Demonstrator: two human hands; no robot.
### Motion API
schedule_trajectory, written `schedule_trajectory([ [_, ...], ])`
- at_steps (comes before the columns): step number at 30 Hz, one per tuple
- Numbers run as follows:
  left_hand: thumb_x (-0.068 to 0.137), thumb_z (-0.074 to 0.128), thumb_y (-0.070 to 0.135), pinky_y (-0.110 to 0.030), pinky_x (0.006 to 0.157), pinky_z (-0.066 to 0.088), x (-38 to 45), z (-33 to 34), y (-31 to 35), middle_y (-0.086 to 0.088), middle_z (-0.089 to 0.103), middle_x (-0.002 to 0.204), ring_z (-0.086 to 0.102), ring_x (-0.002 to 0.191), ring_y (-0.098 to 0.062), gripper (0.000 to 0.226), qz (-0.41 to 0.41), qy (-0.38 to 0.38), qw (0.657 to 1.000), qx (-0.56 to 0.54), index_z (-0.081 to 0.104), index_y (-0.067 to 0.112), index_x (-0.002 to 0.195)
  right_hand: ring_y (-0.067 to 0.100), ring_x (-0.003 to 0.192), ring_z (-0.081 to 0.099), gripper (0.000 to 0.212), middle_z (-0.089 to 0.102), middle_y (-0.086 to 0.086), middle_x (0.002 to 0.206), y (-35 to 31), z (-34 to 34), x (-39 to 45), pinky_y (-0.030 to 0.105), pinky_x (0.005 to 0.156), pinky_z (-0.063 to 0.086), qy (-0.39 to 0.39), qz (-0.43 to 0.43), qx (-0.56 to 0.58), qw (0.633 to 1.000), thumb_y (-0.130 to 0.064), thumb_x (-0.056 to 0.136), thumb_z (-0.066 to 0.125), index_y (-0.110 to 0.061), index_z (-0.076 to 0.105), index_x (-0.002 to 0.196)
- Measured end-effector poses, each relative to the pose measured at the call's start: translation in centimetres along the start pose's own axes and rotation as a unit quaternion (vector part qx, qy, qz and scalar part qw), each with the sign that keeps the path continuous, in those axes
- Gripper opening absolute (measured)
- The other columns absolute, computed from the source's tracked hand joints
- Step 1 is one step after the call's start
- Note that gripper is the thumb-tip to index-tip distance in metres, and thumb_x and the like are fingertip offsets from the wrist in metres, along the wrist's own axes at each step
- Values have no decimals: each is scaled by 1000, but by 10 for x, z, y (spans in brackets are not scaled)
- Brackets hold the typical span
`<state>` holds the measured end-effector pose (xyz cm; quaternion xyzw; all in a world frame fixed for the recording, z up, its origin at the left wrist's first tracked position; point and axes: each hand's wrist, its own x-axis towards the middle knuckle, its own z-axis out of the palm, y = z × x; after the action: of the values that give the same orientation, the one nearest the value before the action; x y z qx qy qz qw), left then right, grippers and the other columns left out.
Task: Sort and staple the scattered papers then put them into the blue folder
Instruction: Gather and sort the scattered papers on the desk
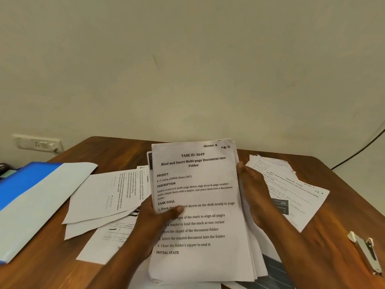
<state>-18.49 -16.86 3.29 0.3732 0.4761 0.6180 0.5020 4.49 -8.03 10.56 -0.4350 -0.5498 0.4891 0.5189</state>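
White sheets: I have a gathered stack (200, 205) up off the tabletop (343, 207), its top page headed "TASK ID: 3649" and marked "Section 1".
Left hand: my left hand (154, 224) grips the stack's left edge, thumb pressed across the printed lines.
Right hand: my right hand (255, 197) lies flat along the stack's right edge with fingers straight — squaring, not grasping.
Step in hand: sorting, I judge; the lower edges of the stack are fanned, so the pages are not yet flush.
Loose papers: more sheets (108, 195) lie scattered left of the stack, another small pile (291, 184) to its right — both ungathered.
Next move: collect those, put them in order and tap the edges even before I staple.
Stapler: the metal stapler (366, 253) lies near the right front edge, untouched.
Blue folder: the blue folder (23, 184) rests at far left with a pale sheet across it.
Surface: brown wood-grain tabletop.
Room: plain cream wall (187, 69), a socket (37, 143) at left, a black cable (362, 150) at right.
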Motion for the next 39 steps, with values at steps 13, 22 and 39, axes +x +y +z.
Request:
schedule_trajectory([
  [13,88,72,-1,-73,96,51,-7,5,7,-24,73,123,71,110,-48,49,-11,-42,996,-83,61,8,134,9,96,75,23,79,-8,105,10,11,-23,33,83,63,31,-75,-87,993,-20,93,77,-25,70,114],
  [22,93,68,10,-64,91,58,-19,17,12,-20,76,117,75,104,-43,41,-27,-109,993,24,60,7,133,14,108,73,20,77,-6,113,11,-6,-41,30,95,58,13,18,-18,1000,-13,100,67,-21,71,118],
  [39,93,72,5,-71,90,55,-10,19,-3,-21,78,109,76,96,-45,34,-9,-41,998,48,64,7,126,15,81,70,33,75,-2,121,55,-193,24,39,70,66,302,108,-322,891,-26,80,89,-31,66,103],
])
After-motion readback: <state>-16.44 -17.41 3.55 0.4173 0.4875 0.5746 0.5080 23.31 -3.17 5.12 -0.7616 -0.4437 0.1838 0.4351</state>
